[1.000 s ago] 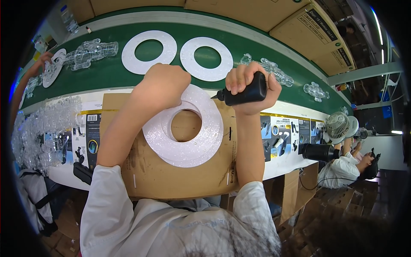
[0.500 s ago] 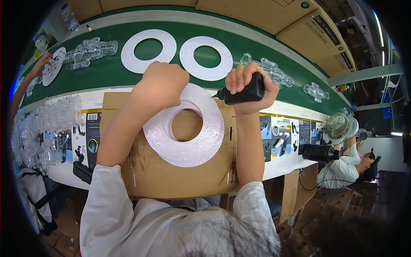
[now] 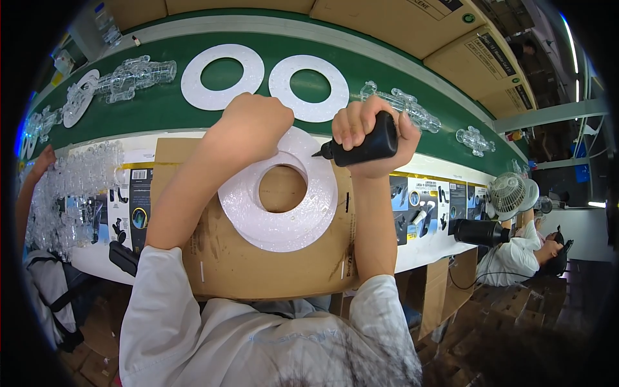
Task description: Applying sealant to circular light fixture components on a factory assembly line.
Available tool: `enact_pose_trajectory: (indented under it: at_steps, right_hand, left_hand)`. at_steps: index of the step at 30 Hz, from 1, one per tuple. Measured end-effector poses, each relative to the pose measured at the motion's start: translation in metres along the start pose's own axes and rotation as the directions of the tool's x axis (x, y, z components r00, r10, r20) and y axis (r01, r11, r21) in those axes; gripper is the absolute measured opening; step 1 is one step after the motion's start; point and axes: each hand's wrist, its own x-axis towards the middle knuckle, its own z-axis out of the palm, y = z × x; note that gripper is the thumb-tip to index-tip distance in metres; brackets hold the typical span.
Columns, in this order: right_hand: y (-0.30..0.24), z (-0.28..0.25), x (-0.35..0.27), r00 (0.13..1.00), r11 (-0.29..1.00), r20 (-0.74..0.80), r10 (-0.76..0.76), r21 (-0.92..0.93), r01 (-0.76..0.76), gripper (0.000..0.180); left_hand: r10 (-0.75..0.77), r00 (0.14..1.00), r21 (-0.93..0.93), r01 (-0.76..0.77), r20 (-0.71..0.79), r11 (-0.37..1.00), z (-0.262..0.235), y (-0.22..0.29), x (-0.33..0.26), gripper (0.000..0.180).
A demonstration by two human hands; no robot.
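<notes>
In front of me, white glittery rings [image 3: 284, 235] overlap on a piece of brown cardboard [image 3: 258, 280]. My left hand [image 3: 258, 129] is closed in a fist over their far left part; whatever its fingers hold is hidden beneath it. A black squeeze bottle [image 3: 371, 145] with a pointed nozzle is gripped in my right hand [image 3: 405, 145]. The bottle is tilted nearly level, its tip pointing left above the far right side of the rings.
Across the green belt [image 3: 155, 113] lie two more white rings [image 3: 222, 102] and several clear plastic parts [image 3: 419, 113]. More clear parts [image 3: 58, 206] are heaped at left, near a co-worker's hand [image 3: 45, 158]. A fan [image 3: 507, 195] and a black cylinder [image 3: 480, 232] stand right. Cardboard boxes line the back.
My right hand has shifted slightly left with the bottle, bringing its tip over the rings. My left fist has moved a little right. The co-worker's hand has left the far-left ring, moving nearer.
</notes>
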Motion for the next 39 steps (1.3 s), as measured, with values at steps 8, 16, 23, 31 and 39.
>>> enact_pose_trajectory:
  at_steps: [8,16,23,31,39]
  right_hand:
    - [0.001,0.002,-0.001,1.000,1.000,0.002,0.019,-0.012,-0.019,0.049]
    - [0.003,0.003,-0.001,0.999,0.999,0.002,0.037,-0.032,-0.037,0.046]
    - [0.007,-0.002,-0.001,0.998,0.998,-0.022,0.057,-0.021,-0.057,0.044]
    - [0.000,0.003,0.001,0.997,0.998,0.070,-0.024,0.051,0.020,0.047]
    - [0.006,0.006,-0.001,0.999,0.999,0.039,0.032,0.035,-0.033,0.048]
  left_hand:
    - [-0.015,1.000,-0.004,0.015,0.005,1.000,-0.002,0.000,-0.001,0.029]
    - [-0.045,0.999,0.036,0.045,0.011,0.998,-0.005,0.001,-0.003,0.029]
    - [-0.072,0.997,0.047,0.070,0.039,0.996,-0.008,0.002,-0.001,0.029]
    - [0.112,0.994,-0.092,-0.113,-0.012,0.989,0.001,-0.002,0.005,0.038]
    - [0.112,0.994,-0.171,-0.111,-0.006,0.979,0.001,-0.001,0.002,0.057]
